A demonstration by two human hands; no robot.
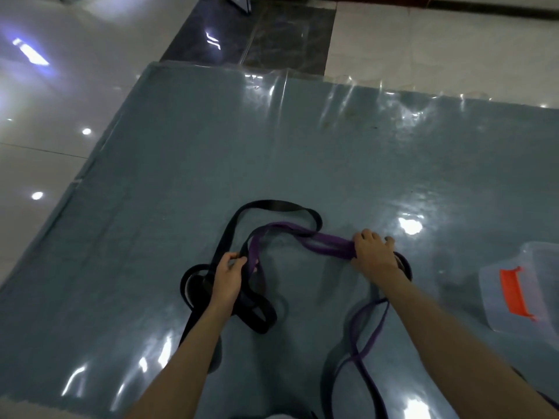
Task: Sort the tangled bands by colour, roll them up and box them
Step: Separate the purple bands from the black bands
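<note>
Tangled bands lie on a blue-grey mat (272, 140) covered with glossy plastic. A wide black band (272, 205) loops across the middle and coils near my left wrist. A purple band (320, 238) crosses it and stretches between both hands. My left hand (228, 275) pinches the black and purple bands where they cross. My right hand (373, 252) grips a bunch of the purple band. A thinner purple band (366, 337) trails under my right forearm toward the bottom edge.
A clear plastic box (532, 258) with an orange latch (514, 293) lies at the right on the mat. Glossy white floor tiles (54, 95) surround the mat, with dark tiles (251, 34) beyond its far edge.
</note>
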